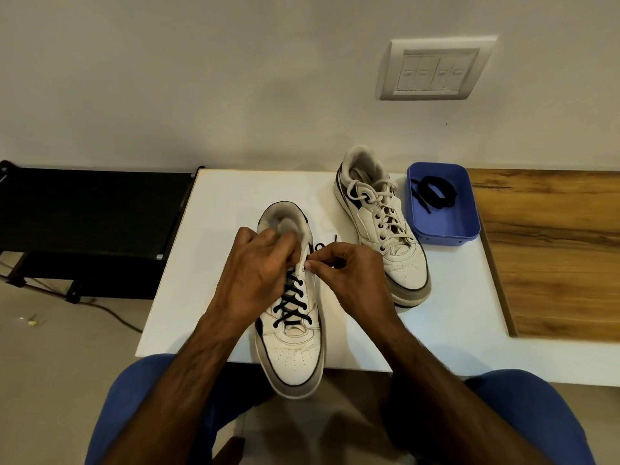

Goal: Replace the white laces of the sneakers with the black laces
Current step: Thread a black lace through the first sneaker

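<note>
Black lace (pixel 291 301) runs up the near white leather sneaker (pixel 292 344) away from us; right hand (pixel 349 268) pinches its end beside the top right eyelet; left hand (pixel 258 263) grips the collar.

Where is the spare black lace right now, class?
In the head view, the spare black lace lies coiled inside the blue tray at the table's far right, just right of the white-laced sneaker.

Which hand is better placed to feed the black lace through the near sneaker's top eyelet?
Right hand, probably: it pinches the black lace end beside the near sneaker's top eyelets. Left hand grips the collar, steadying.
</note>
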Demonstrator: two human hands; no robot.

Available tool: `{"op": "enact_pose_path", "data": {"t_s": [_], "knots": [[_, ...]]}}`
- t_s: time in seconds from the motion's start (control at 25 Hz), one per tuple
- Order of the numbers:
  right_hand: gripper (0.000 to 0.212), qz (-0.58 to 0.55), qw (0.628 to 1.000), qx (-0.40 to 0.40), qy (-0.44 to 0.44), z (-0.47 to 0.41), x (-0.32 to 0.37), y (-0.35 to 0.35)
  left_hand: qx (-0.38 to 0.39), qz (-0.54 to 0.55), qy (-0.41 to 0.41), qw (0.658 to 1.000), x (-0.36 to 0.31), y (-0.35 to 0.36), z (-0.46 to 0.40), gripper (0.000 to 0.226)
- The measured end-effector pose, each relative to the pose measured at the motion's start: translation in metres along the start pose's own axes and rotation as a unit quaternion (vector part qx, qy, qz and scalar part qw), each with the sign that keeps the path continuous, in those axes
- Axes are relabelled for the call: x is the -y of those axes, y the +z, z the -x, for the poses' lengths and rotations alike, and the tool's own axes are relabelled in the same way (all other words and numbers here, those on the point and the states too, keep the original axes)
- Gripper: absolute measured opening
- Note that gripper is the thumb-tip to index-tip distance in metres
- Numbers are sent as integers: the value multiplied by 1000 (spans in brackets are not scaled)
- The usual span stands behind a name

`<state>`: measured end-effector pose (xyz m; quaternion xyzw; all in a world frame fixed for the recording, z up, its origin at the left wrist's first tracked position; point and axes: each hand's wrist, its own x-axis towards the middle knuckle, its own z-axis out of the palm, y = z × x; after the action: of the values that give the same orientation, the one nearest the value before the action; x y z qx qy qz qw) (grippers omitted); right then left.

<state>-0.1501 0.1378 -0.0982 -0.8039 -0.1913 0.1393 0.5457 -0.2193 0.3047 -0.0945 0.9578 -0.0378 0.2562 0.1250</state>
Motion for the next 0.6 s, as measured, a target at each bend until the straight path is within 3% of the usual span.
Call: {"op": "enact_pose_path", "data": {"t_s": [0.16, 0.32, 0.48, 0.6], "knots": [[6, -36, 999, 2, 10, 0, -3, 1, 35, 132, -99, 986, 3, 2, 3, 40], [11, -47, 998, 26, 18, -5, -5, -6, 54, 132, -123, 982, 7, 1, 4, 24], [27, 7, 994, 65, -89, -10, -5, -9, 77, 139, -130, 979, 15, -2, 5, 6], [28, 72, 983, 79, -150, -22, -8, -8, 94, 183, -146, 968, 20, -3, 6, 8]]}}
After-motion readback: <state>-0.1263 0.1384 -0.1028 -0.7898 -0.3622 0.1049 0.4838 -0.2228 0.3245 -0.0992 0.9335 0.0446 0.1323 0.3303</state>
